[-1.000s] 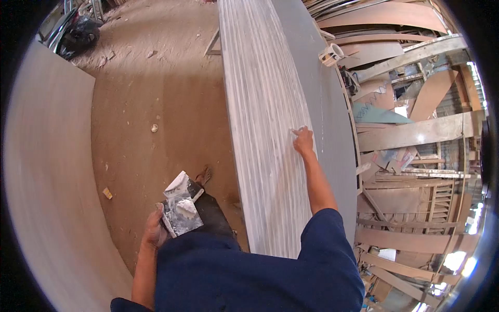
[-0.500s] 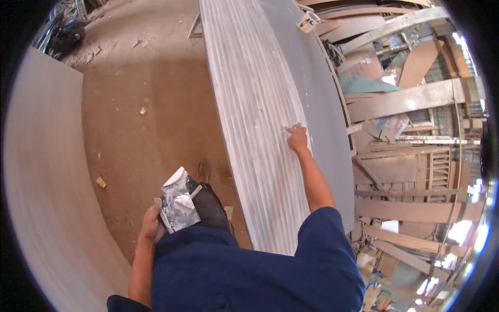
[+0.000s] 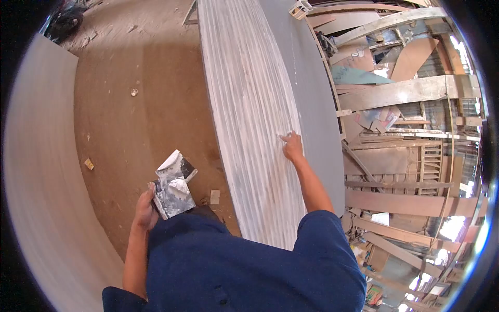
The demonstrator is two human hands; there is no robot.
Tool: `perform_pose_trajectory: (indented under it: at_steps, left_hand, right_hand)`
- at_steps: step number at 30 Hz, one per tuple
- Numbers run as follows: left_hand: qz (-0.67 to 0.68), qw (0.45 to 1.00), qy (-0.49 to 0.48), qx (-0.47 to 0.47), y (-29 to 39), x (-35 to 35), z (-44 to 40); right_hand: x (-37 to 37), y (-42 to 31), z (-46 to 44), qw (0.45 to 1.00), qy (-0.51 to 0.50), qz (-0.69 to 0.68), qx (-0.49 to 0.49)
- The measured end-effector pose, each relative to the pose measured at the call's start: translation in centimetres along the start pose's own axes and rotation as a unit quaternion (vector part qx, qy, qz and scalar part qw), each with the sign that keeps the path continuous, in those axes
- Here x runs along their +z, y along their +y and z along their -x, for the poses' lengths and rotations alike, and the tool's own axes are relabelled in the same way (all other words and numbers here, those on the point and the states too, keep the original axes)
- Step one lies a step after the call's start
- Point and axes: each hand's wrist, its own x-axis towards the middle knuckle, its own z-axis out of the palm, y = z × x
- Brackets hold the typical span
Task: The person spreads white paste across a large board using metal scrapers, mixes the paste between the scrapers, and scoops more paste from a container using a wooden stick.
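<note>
My left hand [image 3: 145, 210] grips the edge of a flat putty-smeared plate [image 3: 171, 205], low in front of my body. A lump of white putty [image 3: 179, 188] lies on it. Against its far end sits a second flat blade, a putty scraper [image 3: 169, 162], with white along its edge. My right hand [image 3: 292, 146] reaches forward to a long panel [image 3: 249, 104] with white streaks running lengthwise. Its fingertips look whitened and are at the streaked surface, thumb and finger apart. I cannot make out any tool in them.
A smooth grey strip [image 3: 317, 114] runs along the panel's right side, with a white container [image 3: 300, 9] at its far end. Another large pale board [image 3: 47, 156] stands at left. Brown floor [image 3: 145, 119] lies between. Wooden boards and frames [image 3: 400, 156] crowd the right.
The right hand has moved slightly nearer along the streaked panel. The left hand and plate have shifted a little; the scraper at the plate's far end sits at a different angle. The view has tilted slightly.
</note>
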Motion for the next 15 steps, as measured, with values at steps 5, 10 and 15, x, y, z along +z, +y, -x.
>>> perform_pose_trajectory:
  at_steps: [5,10,15]
  left_hand:
    - [0.016,1.000,-0.009,-0.010,-0.1,0.1,0.3]
    - [-0.009,1.000,-0.025,-0.009,-0.4,0.7,1.3]
    - [-0.023,0.999,-0.026,-0.026,-0.2,0.1,0.5]
  right_hand:
    - [-0.5,-0.8,2.3,0.999,-0.029,-0.022,0.021]
    - [0.0,-1.2,4.2,0.999,0.000,-0.034,0.015]
    - [1.0,-2.8,5.7,0.999,-0.004,-0.038,0.025]
